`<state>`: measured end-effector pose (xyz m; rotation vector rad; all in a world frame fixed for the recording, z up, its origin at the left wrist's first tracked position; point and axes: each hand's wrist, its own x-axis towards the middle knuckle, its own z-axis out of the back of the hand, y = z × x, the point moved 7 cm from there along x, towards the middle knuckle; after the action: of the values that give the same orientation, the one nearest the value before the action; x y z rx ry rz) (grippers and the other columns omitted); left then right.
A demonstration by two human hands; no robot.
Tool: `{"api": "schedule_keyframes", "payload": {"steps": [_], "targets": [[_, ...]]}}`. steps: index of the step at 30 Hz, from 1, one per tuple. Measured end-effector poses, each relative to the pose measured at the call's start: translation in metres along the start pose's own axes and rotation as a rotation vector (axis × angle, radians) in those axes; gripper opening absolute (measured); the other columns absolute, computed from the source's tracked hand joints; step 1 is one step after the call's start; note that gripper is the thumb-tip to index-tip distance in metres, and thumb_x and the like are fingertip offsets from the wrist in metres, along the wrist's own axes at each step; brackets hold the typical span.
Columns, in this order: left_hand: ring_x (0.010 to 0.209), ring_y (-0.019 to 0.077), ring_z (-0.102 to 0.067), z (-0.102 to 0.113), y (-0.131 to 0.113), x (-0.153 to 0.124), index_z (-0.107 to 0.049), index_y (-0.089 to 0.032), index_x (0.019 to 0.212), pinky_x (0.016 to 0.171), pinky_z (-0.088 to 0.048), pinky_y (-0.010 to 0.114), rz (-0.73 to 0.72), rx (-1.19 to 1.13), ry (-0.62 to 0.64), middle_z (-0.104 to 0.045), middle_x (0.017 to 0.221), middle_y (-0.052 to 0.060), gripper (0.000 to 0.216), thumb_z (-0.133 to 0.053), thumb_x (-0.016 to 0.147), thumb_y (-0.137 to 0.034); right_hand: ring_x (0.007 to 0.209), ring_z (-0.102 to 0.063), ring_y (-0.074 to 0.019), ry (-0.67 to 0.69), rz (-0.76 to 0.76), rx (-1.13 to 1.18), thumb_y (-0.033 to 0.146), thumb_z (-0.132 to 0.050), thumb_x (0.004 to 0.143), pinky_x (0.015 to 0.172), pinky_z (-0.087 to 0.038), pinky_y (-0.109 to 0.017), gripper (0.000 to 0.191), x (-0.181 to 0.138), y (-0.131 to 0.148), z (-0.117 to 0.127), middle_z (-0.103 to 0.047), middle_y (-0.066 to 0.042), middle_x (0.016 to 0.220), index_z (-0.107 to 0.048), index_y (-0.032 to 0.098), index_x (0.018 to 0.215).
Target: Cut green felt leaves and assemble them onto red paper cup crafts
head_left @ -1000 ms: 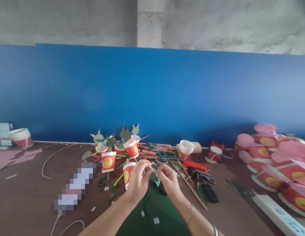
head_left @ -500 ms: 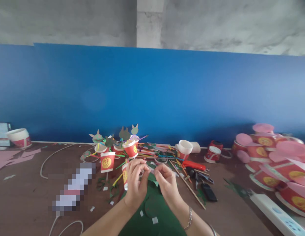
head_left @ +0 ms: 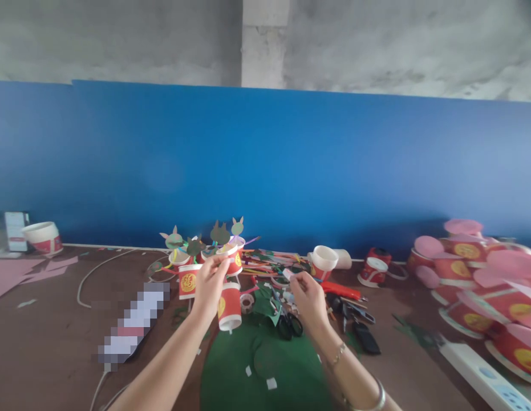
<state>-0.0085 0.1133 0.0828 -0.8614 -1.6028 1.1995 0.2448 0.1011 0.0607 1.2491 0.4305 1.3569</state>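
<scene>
My left hand (head_left: 211,282) is raised with its fingers pinched together; what they hold is too small to make out. It sits against the left side of a red paper cup (head_left: 230,305) with a yellow emblem. My right hand (head_left: 307,294) is closed in a pinch on a small white piece (head_left: 287,274). Under both hands lies a dark green sheet (head_left: 265,365) with small white scraps on it. Black-handled scissors (head_left: 290,325) and a small tape roll (head_left: 247,302) lie between the hands.
Red cups with bunny-shaped toppers (head_left: 205,248) and a heap of coloured straws (head_left: 269,264) stand behind. A red utility knife (head_left: 340,290), a power strip (head_left: 483,371) and pink-lidded cups (head_left: 483,274) are to the right. To the left lie a white cable (head_left: 88,277) and a bowl (head_left: 43,237).
My hands, pinched together over the green sheet before, have parted. The left hand rose up and left beside the red cup, and the right moved right with the white piece.
</scene>
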Motion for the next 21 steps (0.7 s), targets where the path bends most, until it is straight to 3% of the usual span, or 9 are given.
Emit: {"api": "schedule_keyframes", "payload": {"steps": [3, 6, 8, 10, 13, 16, 21], "targets": [[0.079, 0.0197, -0.059, -0.011, 0.004, 0.005, -0.064, -0.014, 0.080, 0.068, -0.044, 0.027, 0.066, 0.096, 0.196, -0.066, 0.081, 0.006, 0.031, -0.060, 0.071, -0.043, 0.072, -0.057, -0.0213, 0.074, 0.188, -0.422, 0.019, -0.053, 0.074, 0.071, -0.038, -0.034, 0.014, 0.006, -0.006, -0.003, -0.065, -0.005, 0.070, -0.061, 0.020, 0.062], [0.083, 0.0206, -0.059, -0.025, 0.007, -0.003, -0.063, -0.015, 0.073, 0.074, -0.044, 0.029, 0.071, 0.168, 0.344, -0.066, 0.081, 0.006, 0.033, -0.052, 0.078, -0.046, 0.087, -0.056, -0.0277, 0.021, 0.301, -0.578, 0.016, -0.057, 0.070, 0.080, -0.036, -0.042, 0.012, 0.001, -0.001, -0.007, -0.066, -0.010, 0.086, -0.066, 0.021, 0.074], [0.090, 0.0214, -0.058, -0.032, 0.006, -0.010, -0.063, -0.016, 0.071, 0.080, -0.044, 0.030, 0.041, 0.207, 0.410, -0.065, 0.088, 0.007, 0.035, -0.048, 0.081, -0.047, 0.094, -0.054, -0.0278, 0.020, 0.347, -0.462, 0.020, -0.056, 0.074, 0.083, -0.037, -0.043, 0.015, -0.004, 0.011, -0.011, -0.064, -0.011, 0.096, -0.066, 0.022, 0.085], [0.099, 0.0225, -0.055, -0.037, 0.003, -0.016, -0.064, -0.018, 0.071, 0.087, -0.042, 0.031, -0.007, 0.253, 0.445, -0.064, 0.098, 0.008, 0.036, -0.046, 0.083, -0.046, 0.094, -0.055, -0.0246, 0.101, 0.368, -0.211, 0.026, -0.055, 0.079, 0.083, -0.041, -0.039, 0.011, -0.008, 0.024, -0.019, -0.063, -0.009, 0.095, -0.063, 0.022, 0.084], [0.107, 0.0230, -0.052, -0.044, 0.001, -0.026, -0.066, -0.020, 0.071, 0.093, -0.039, 0.031, -0.079, 0.300, 0.486, -0.063, 0.105, 0.007, 0.033, -0.046, 0.084, -0.043, 0.097, -0.055, -0.0232, 0.217, 0.305, 0.014, 0.031, -0.057, 0.080, 0.085, -0.043, -0.037, 0.011, -0.013, 0.036, -0.030, -0.061, -0.008, 0.098, -0.062, 0.022, 0.084], [0.103, 0.0222, -0.055, -0.052, 0.003, -0.033, -0.067, -0.021, 0.076, 0.091, -0.041, 0.031, -0.111, 0.298, 0.516, -0.063, 0.101, 0.007, 0.030, -0.045, 0.085, -0.039, 0.101, -0.053, -0.0239, 0.208, 0.288, 0.025, 0.030, -0.059, 0.080, 0.088, -0.041, -0.039, 0.012, -0.018, 0.040, -0.031, -0.059, -0.008, 0.102, -0.060, 0.021, 0.073], [0.109, 0.0226, -0.053, -0.047, 0.005, -0.022, -0.066, -0.019, 0.087, 0.091, -0.043, 0.032, -0.138, 0.284, 0.469, -0.061, 0.113, 0.008, 0.025, -0.047, 0.084, -0.035, 0.094, -0.052, -0.0227, 0.081, 0.431, -0.063, 0.024, -0.053, 0.083, 0.082, -0.040, -0.038, 0.013, -0.027, 0.052, -0.022, -0.058, -0.007, 0.096, -0.058, 0.020, 0.071]]}}
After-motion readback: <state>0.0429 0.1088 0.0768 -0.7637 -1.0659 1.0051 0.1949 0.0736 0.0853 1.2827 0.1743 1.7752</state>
